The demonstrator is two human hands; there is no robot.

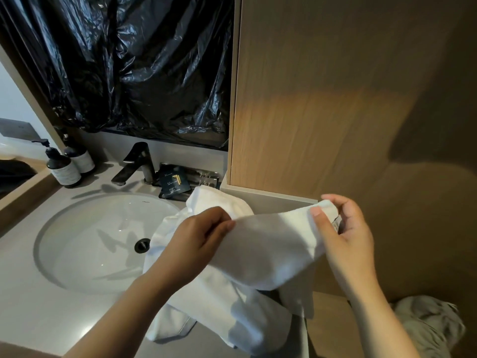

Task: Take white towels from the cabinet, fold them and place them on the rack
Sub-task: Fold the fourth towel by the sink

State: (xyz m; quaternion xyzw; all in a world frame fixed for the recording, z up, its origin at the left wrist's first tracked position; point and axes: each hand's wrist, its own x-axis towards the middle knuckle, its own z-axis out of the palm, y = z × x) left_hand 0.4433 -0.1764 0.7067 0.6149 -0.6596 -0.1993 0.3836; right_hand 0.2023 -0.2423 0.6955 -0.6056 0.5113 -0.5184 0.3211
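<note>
A white towel (271, 244) is stretched between my two hands above the right end of the grey counter (33, 319). My left hand (196, 241) pinches its upper edge near the middle. My right hand (343, 228) grips the right corner, where a small label shows. The rest of the towel hangs down and bunches on the counter beside the sink (103, 244). More white towel cloth (219, 200) lies heaped behind my left hand. A wooden cabinet panel (322, 99) rises at the right. No rack is visible.
A dark faucet (136, 164) stands behind the sink, two pump bottles (62, 164) at the left, dark sachets (175, 182) by the faucet. Black plastic sheet (129, 60) covers the mirror. A crumpled greyish cloth (428, 324) lies low at the right.
</note>
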